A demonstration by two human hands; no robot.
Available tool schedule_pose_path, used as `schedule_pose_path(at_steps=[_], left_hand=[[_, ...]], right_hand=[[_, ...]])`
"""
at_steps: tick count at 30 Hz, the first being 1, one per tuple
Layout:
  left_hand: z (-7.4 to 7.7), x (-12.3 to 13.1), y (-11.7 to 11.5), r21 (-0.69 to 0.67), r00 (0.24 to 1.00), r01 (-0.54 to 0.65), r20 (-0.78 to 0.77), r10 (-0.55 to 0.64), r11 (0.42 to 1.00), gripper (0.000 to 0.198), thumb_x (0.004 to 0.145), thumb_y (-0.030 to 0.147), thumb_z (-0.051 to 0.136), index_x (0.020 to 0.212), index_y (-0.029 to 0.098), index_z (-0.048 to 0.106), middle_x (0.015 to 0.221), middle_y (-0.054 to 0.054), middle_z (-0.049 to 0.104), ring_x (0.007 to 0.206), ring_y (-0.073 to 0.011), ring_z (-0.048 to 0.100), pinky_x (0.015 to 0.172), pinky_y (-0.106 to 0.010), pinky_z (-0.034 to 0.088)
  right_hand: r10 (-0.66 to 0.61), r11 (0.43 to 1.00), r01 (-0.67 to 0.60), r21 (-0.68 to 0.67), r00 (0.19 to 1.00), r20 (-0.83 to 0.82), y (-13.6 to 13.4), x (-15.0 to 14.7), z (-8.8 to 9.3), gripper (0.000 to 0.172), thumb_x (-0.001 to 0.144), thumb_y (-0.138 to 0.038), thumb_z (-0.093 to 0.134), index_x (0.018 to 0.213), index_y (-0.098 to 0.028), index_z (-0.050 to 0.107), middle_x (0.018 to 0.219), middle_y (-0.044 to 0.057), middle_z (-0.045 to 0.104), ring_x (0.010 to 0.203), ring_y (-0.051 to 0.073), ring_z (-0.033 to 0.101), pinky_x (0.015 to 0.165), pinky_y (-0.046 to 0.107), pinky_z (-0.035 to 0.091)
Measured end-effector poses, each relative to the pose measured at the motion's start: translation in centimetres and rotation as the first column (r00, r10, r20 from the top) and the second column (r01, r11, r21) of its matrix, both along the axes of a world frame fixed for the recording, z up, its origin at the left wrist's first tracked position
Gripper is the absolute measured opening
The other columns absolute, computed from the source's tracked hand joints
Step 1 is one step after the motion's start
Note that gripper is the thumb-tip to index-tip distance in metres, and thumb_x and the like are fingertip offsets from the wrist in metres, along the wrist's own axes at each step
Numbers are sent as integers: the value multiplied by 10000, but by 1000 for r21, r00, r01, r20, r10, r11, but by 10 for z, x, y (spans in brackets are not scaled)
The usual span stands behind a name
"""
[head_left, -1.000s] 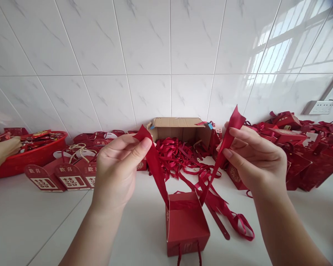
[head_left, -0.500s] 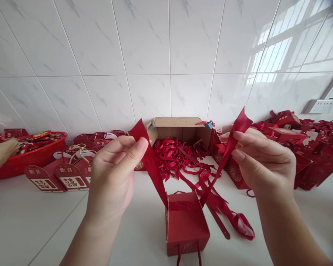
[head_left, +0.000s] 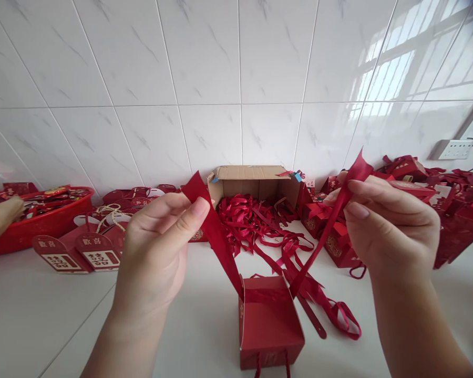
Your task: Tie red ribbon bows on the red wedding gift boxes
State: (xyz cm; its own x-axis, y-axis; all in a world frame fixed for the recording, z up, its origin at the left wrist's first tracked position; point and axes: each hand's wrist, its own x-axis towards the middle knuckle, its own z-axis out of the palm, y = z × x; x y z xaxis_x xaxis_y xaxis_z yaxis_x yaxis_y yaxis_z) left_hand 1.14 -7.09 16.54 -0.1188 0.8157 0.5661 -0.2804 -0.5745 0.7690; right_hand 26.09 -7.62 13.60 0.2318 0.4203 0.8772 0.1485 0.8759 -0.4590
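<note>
A small red gift box [head_left: 270, 328] stands on the white counter [head_left: 43, 315] in front of me. A red ribbon [head_left: 220, 241] runs through its top. My left hand [head_left: 157, 247] pinches the ribbon's left end between thumb and fingers, held up left of the box. Up at the right, my right hand [head_left: 390, 226] pinches the ribbon's other end [head_left: 331, 220]. Both ends are drawn taut, up and outward in a V above the box.
An open cardboard box [head_left: 252, 181] spilling loose red ribbons [head_left: 264, 226] lies behind. Flat red box blanks [head_left: 82, 252] and a red basket [head_left: 39, 220] sit at the left, where another person's hand [head_left: 0, 215] reaches. Finished red boxes [head_left: 449, 210] pile at the right. A wall socket [head_left: 453, 149] is mounted far right.
Both hands have drawn apart, the right one moving farther right, pulling the ribbon ends wider and tauter. The box has shifted slightly towards me.
</note>
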Motion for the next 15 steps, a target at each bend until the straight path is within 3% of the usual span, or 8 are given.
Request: schedule_pose_path(at_steps=[3,6,10,13,15], left_hand=[[-1,2,1,16,999,2,-51,-1,1000,134,661,328,798,683,242,697,705,37,677,764,-125,622,825,-270,501],[-3,4,0,11,990,44,-132,-43,999,123,718,340,753,732,237,687,740,16,698,792,-148,648,821,-297,514],[-8,11,-4,-88,960,84,-259,-104,993,214,677,311,787,821,227,652,671,16,679,640,-130,632,622,-234,506],[-10,18,-8,-201,923,84,-353,-152,976,398,599,225,835,916,229,594,620,33,662,472,-97,557,437,-188,392],[-10,22,-10,-229,897,94,-403,-182,969,477,578,178,841,959,235,560,622,35,664,445,-99,545,411,-187,357]], right_hand=[[44,998,-44,-38,999,9,-1,-2,-1,286,796,-164,671,1005,-354,717,1003,7,679,972,224,638,825,390,569],[141,989,-140,-56,990,11,-4,-8,-1,281,826,-160,638,1033,-338,702,1010,10,667,851,178,661,724,332,587],[216,971,-195,-136,962,164,-8,-20,1,240,801,-197,681,1027,-274,700,971,42,669,794,170,647,679,306,575],[309,946,-254,-202,895,321,-9,-27,0,249,741,-238,746,986,-241,698,893,48,678,815,193,637,704,322,563],[349,933,-283,-224,865,361,-10,-32,-2,222,735,-247,751,948,-226,693,852,41,681,763,185,635,673,319,559]])
